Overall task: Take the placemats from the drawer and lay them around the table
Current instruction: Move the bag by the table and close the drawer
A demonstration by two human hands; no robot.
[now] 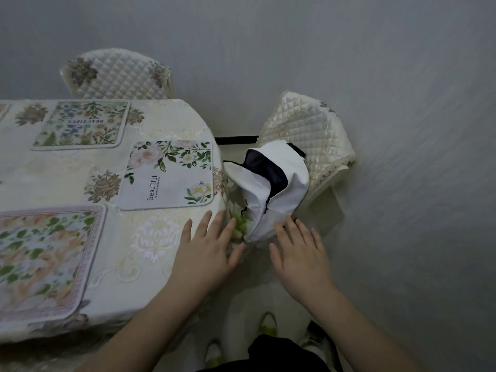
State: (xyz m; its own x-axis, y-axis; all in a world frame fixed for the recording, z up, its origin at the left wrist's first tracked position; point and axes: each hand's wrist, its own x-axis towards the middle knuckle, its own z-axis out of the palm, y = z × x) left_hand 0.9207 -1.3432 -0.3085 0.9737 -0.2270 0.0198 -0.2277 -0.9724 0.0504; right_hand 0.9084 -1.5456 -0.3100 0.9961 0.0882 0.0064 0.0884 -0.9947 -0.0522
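Both hands hold nothing, fingers (206,224) straight and spread: the left hand (208,253) over the desk (150,267) corner, the right hand (300,253) beside it, touching a white bag (281,200). Three placemats (167,174) already lie on the desk. Laying seems nearly finished; any bare side would need another mat.

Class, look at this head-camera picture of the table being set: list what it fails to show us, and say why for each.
- Drawer: not in the head view.
- Pink-bordered placemat: cut by the left edge.
- A fourth placemat: only a corner shows at the left edge.
- Small print under "Beautiful" on the white placemat: too small to read.
- Chair seat: hidden by the white bag.
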